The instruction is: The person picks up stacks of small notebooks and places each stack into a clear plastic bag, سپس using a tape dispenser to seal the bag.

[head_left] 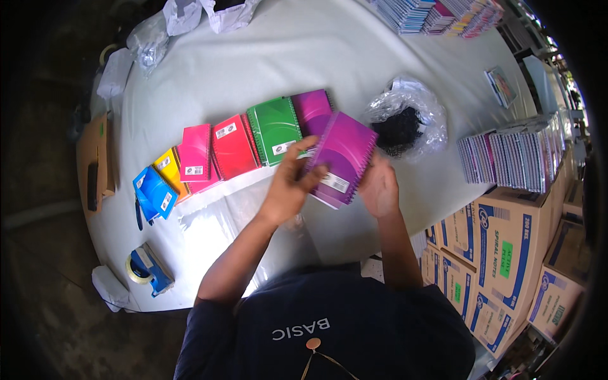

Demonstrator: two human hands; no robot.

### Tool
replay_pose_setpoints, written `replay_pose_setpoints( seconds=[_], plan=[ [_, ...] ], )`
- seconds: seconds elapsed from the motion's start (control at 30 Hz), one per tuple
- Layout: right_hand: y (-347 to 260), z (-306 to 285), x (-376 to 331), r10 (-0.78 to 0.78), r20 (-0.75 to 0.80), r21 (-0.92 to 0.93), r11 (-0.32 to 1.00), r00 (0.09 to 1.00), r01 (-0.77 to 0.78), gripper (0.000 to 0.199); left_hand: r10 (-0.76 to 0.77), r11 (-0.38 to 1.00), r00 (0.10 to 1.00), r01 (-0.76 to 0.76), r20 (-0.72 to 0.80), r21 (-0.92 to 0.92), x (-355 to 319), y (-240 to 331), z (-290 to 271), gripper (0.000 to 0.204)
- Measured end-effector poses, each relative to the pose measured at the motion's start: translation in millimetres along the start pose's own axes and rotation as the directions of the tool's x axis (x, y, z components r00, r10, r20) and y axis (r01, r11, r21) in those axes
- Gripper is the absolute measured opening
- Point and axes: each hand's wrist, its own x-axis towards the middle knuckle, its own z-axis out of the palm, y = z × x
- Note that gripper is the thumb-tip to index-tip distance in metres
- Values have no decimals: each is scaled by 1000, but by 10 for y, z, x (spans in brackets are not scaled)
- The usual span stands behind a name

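The person stood at a white-covered desk [209, 82] and held a purple notebook [345, 149] at a tilt over the right end of a row of spiral notebooks. The left hand [290, 180] pinched its left side, the thumb lying on the cover near a white sticker [335, 182]. The right hand [380, 187] was at the spiral edge, partly hidden by the notebook, so I could not tell how tightly its fingers closed.

The row on the desk ran from a blue notebook [156, 193] on the left through a yellow notebook [168, 166], a pink notebook [196, 149], a red notebook [235, 142] and a green notebook [273, 126] to another purple notebook [311, 106], partly covered by the held one. Just right of that lay a clear plastic bag [432, 120] with something black [400, 130] inside. A long stack of notebooks [506, 155] stood near the right edge, above printed cartons [497, 253]. A blue tape dispenser [154, 269] sat near the left edge, closer to the person.
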Motion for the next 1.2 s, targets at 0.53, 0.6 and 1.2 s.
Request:
replay_pose_setpoints(
  seconds=[0.53,0.6,1.2],
  plan=[
    [481,-413,-69,387,-166,258,905,907,-339,31,468,540,836,-14,-286,842,230,-133,-913,24],
    [484,-374,-57,381,-159,220,913,911,-344,32,566,771,710,-276,-419,574,179,-65,-875,26],
    [678,-175,-230,465,-99,296,858,880,-421,42,559,212,828,-192,42,958,-329,-202,-691,64]
  ],
)
